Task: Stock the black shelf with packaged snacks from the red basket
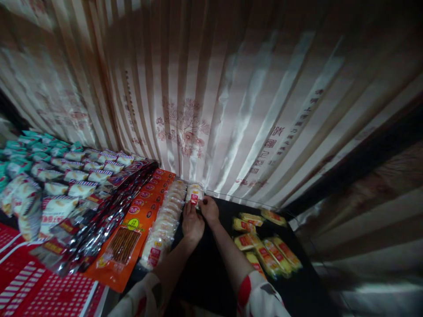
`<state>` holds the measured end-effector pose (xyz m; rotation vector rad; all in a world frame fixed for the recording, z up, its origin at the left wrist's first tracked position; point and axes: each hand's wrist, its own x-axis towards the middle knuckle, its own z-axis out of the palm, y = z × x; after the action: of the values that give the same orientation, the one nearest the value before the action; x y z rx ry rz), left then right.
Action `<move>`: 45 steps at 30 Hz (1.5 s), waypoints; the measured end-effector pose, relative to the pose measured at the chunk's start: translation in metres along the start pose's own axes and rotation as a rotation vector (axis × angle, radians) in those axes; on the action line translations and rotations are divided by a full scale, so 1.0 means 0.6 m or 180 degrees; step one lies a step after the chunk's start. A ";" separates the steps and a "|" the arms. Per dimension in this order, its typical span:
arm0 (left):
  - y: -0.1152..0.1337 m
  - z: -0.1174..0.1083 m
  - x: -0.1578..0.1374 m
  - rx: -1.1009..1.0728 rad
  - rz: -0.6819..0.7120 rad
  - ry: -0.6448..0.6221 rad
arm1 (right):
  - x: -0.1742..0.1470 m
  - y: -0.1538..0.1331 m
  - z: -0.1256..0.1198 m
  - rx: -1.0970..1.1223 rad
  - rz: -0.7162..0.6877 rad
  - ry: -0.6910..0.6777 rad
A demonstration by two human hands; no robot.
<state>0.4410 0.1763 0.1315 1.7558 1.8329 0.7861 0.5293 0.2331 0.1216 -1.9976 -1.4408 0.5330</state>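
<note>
A small white snack packet (197, 192) with a red label lies at the far edge of the black table, against the curtain. My left hand (192, 225) has its fingers at the packet's near edge. From the right side, my right hand (209, 210) grips the same packet with bent fingers. Just left of my hands runs an overlapping row of white snack packets (165, 224) in clear wrap. Beside that row lie orange packs of brown sticks (123, 245), fanned toward the curtain.
Yellow packaged snacks (269, 254) with red labels lie in a loose group on the right. Dark shiny packs (99, 220), white bags (82, 188) and green bags (20, 165) fill the left. A red basket (62, 290) stands front left. Behind hangs a pleated curtain (218, 110).
</note>
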 end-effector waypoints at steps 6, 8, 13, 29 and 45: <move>0.002 0.007 0.005 0.0022 -0.0077 0.0111 | -0.003 -0.003 0.003 -0.0127 0.0020 0.0137; 0.000 0.008 0.007 -0.0011 -0.0074 0.0125 | -0.003 0.000 0.005 0.0025 0.0002 0.0157; -0.004 0.004 0.006 -0.0119 -0.0021 -0.0014 | -0.018 0.019 0.013 0.0614 -0.0179 0.0339; -0.015 -0.038 -0.180 -0.0518 0.0313 -0.0189 | -0.234 0.067 -0.022 0.1051 -0.0562 0.0407; -0.127 -0.027 -0.379 0.0025 0.0226 -0.1565 | -0.507 0.145 -0.088 -0.0758 -0.0697 -0.0282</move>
<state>0.3888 -0.0525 0.0798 1.8262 1.4519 0.3267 0.5246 -0.0866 0.0921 -1.9802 -1.8247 0.3723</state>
